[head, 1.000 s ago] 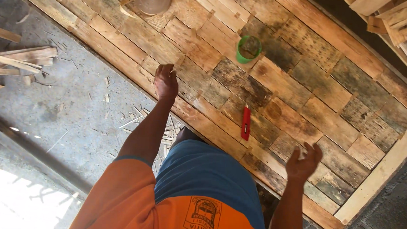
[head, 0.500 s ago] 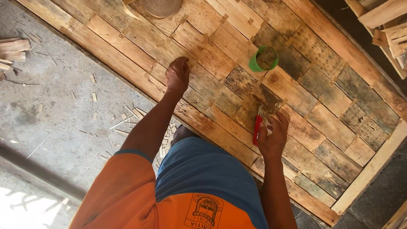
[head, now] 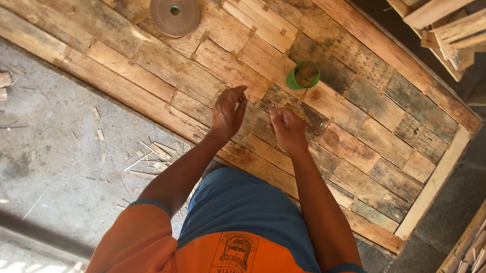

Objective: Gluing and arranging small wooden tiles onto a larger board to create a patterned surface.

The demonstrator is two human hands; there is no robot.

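Two hands over a patchwork wooden panel [head: 373, 103] lying on grey concrete floor [head: 53, 162]. I see left hand [head: 229, 110] loosely curled, fingertips pinched, holding nothing I can make out. Right hand [head: 288, 128] is closed; cannot tell what's inside. Green cup [head: 303, 75] sits at 1 o'clock of the right hand, tape roll [head: 175, 11] at 11. Wood scraps [head: 153, 152] litter the floor at 8.

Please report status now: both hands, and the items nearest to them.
Left hand and right hand over wooden panel, grip unclear. Green cup just beyond. Tape roll farther off.
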